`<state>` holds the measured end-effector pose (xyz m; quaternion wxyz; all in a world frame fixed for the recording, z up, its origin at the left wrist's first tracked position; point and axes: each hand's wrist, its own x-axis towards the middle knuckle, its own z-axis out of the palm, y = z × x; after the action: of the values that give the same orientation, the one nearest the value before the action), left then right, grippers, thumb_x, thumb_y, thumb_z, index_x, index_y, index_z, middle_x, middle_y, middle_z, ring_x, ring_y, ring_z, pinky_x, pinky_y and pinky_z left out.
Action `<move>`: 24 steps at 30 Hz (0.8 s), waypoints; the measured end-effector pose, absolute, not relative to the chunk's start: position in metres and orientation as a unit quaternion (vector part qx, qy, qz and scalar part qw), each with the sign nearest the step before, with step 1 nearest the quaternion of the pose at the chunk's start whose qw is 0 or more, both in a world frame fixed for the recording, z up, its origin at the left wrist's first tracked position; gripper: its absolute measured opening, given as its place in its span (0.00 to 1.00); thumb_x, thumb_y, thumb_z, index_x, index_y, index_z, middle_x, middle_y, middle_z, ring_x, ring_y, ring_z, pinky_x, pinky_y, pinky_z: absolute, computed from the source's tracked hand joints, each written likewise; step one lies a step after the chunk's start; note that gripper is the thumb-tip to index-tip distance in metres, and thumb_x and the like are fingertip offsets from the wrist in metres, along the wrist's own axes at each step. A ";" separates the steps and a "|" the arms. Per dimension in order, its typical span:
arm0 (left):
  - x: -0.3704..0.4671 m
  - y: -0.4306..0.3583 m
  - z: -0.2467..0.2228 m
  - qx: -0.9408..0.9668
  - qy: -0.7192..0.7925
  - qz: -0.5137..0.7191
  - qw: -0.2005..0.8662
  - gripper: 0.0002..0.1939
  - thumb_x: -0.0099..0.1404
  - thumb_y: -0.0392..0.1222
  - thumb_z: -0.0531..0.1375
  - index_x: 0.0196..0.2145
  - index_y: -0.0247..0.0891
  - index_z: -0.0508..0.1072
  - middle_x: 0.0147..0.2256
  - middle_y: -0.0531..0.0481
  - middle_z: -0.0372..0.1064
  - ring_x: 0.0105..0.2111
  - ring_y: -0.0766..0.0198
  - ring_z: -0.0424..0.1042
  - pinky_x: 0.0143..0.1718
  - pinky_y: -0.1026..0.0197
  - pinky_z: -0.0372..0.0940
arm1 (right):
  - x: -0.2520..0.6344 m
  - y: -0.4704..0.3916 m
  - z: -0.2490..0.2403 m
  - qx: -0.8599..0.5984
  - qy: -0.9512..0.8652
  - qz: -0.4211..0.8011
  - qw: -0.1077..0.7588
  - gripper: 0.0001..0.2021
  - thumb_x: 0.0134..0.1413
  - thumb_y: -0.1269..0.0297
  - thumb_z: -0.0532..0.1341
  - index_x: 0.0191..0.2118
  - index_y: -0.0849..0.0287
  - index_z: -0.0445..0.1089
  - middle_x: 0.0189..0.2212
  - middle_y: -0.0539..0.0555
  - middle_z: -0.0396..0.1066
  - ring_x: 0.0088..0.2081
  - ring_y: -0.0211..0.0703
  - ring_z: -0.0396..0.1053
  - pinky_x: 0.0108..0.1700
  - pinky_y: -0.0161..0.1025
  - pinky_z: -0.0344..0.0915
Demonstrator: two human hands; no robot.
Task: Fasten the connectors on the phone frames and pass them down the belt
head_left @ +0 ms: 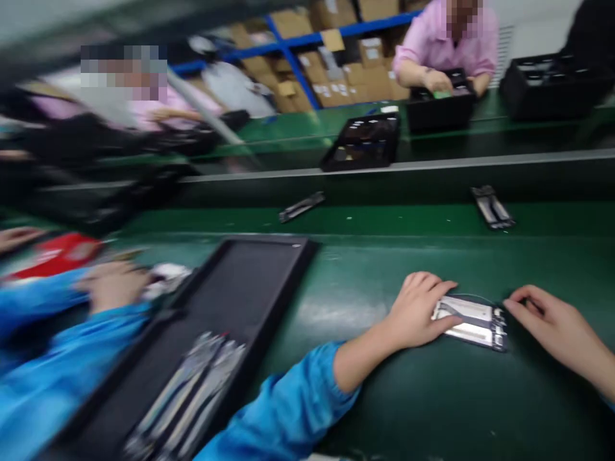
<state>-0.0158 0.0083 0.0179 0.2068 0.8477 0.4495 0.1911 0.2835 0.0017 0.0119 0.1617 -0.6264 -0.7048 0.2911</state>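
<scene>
We take the frame unit as clock centre, twelve o'clock being the far side of the bench. The frame unit (475,323), a flat oblong with two silvery strips, lies on the green worktop (394,403). Its long axis runs from between nine and ten to between three and four o'clock; the end crowded with small dark components points to the latter.

We find the left hand (420,310) at nine o'clock, its fingers and thumb grasping the opposite end. The right hand (552,323) is at three o'clock, thumb and fingertips drawn together just beside the component end; we cannot tell whether anything is pinched between them. A thin pale line arcs along the unit's far edge.

A second unit (494,208) rests near twelve, its axis from eleven to five. A third unit (302,207) lies at ten, axis from two to eight. Towards nine stands a black tray (250,275); more units (187,397) lie side by side in its near part, pointing roughly one to seven.

Pale labels (371,48) on cartons (355,77) at eleven are too blurred to read.
</scene>
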 end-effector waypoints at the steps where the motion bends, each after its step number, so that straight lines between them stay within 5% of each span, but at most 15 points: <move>1: -0.018 -0.001 0.017 0.845 0.445 0.200 0.220 0.28 0.69 0.57 0.62 0.60 0.39 0.69 0.48 0.41 0.71 0.50 0.49 0.67 0.56 0.46 0.59 | 0.278 -0.006 0.022 -0.621 -0.703 0.325 0.118 0.17 0.67 0.46 0.56 0.41 0.53 0.71 0.23 0.48 0.69 0.25 0.43 0.69 0.25 0.36 0.58; 6: -0.020 -0.024 0.023 0.835 0.454 0.178 0.254 0.24 0.67 0.51 0.64 0.59 0.44 0.70 0.46 0.45 0.71 0.50 0.49 0.66 0.52 0.47 0.61 | 0.252 -0.036 0.050 -0.608 -0.724 0.326 -0.008 0.13 0.62 0.51 0.65 0.36 0.55 0.67 0.24 0.49 0.70 0.26 0.44 0.67 0.27 0.37 0.49; 11: 0.009 -0.015 0.031 0.853 0.410 0.168 0.275 0.19 0.71 0.51 0.61 0.56 0.44 0.72 0.43 0.47 0.74 0.45 0.53 0.69 0.51 0.47 0.58 | 0.241 -0.050 0.050 -0.608 -0.741 0.286 -0.003 0.14 0.59 0.54 0.69 0.38 0.57 0.68 0.28 0.50 0.72 0.27 0.44 0.68 0.29 0.37 0.46; 14: 0.024 -0.007 0.031 0.862 0.386 0.181 0.273 0.11 0.74 0.46 0.56 0.44 0.42 0.77 0.36 0.49 0.74 0.40 0.57 0.69 0.48 0.49 0.56 | 0.238 -0.051 0.049 -0.619 -0.734 0.279 0.003 0.14 0.58 0.54 0.69 0.36 0.58 0.68 0.27 0.50 0.72 0.27 0.43 0.67 0.29 0.37 0.44; 17: 0.027 -0.004 0.035 0.875 0.362 0.171 0.273 0.14 0.74 0.42 0.53 0.33 0.40 0.75 0.30 0.50 0.71 0.34 0.60 0.67 0.41 0.53 0.56 | 0.237 -0.051 0.051 -0.622 -0.731 0.281 0.006 0.15 0.59 0.54 0.68 0.33 0.58 0.66 0.25 0.49 0.69 0.25 0.40 0.64 0.28 0.37 0.43; 24: 0.024 -0.006 0.037 0.888 0.341 0.197 0.238 0.12 0.75 0.42 0.54 0.36 0.40 0.75 0.31 0.52 0.72 0.34 0.60 0.68 0.40 0.54 0.55 | 0.249 -0.031 0.060 -0.596 -0.651 0.468 0.035 0.09 0.54 0.67 0.63 0.24 0.59 0.68 0.17 0.46 0.62 0.22 0.35 0.59 0.25 0.35 0.48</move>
<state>0.0241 -0.0057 0.0368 0.2384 0.8878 0.3407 0.1973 0.2490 -0.0313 0.0598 0.0348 -0.5962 -0.6511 0.4684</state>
